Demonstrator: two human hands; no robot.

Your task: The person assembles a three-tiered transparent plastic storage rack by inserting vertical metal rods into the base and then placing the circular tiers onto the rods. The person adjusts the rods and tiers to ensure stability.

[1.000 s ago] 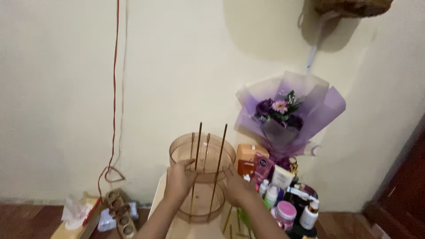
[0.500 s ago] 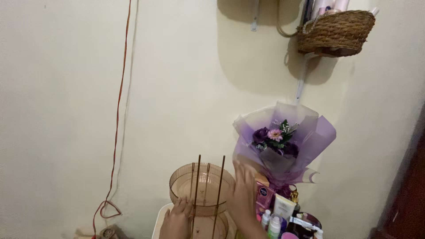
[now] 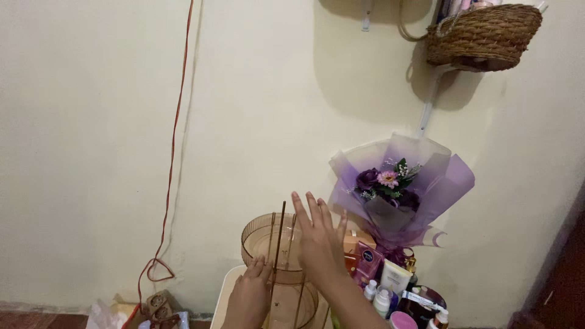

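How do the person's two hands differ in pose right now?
The right hand is raised, fingers spread open, in front of the clear brown tiered tray; the left hand sits lower, fingers resting on the tray's rim by a thin rod. The right grips nothing; the left touches. Both are bare.

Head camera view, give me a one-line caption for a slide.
Left hand steadies a tiered clear brown round rack on thin rods while the open right hand hovers over it, beside a purple-wrapped bouquet.

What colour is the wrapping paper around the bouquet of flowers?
The wrapping paper is light purple and partly see-through; the head view shows it best.
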